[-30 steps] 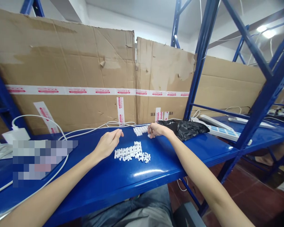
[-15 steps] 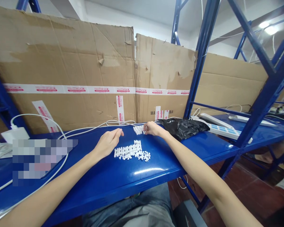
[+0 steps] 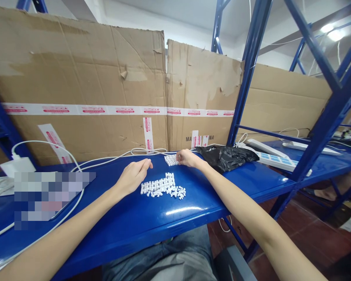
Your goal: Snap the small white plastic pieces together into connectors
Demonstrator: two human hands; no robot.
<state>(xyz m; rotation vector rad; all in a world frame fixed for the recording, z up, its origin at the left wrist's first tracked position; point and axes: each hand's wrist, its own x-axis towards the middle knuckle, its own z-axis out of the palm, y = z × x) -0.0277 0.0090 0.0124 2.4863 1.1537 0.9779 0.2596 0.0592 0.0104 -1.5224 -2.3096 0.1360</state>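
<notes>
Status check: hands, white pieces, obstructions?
Right grip at far white row, hold unclear; left grip beside near white row. Loose white pieces in front of it. Black bag to the right, not blocking.

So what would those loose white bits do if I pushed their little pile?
The loose white pieces would probably slide apart, being heaped loosely on a shiny blue table. Each looks tiny, so it's likely light. They probably wouldn't roll far, as their shapes look uneven, not round.

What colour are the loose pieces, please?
The loose pieces are white, as the head view shows.
</notes>
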